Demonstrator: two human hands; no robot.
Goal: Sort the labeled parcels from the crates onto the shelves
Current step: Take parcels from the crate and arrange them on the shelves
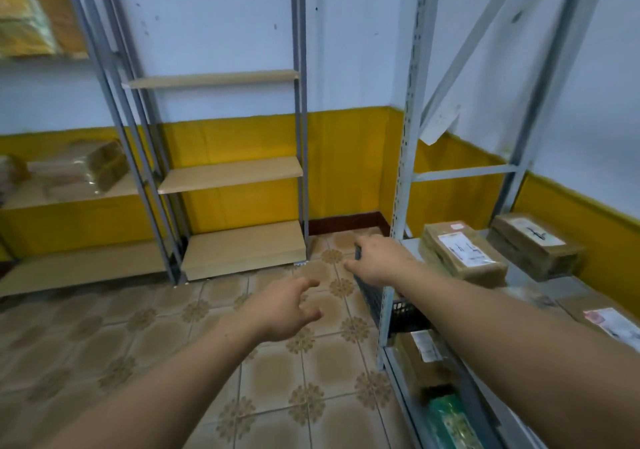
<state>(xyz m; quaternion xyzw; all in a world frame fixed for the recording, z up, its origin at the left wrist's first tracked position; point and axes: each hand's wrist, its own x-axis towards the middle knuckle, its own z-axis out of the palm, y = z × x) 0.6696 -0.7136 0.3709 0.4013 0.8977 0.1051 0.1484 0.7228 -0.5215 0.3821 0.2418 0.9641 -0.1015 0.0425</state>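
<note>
Right hand [375, 261] grips black crate [370, 296] rim at 3 o'clock; left hand [282, 310] spread, empty. Risk: one-handed pull snags crate on rack upright [400, 206], tipping it.

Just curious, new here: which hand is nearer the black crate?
Right. The right hand is at the rim of the black crate; the left hand hovers over the floor, left of it.

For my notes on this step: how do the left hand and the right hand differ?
The left hand is open above the floor, holding nothing; the right hand grips the rim of the dark crate. The left hand is nearer the camera; the right hand reaches farther. Both stretch forward.
</note>
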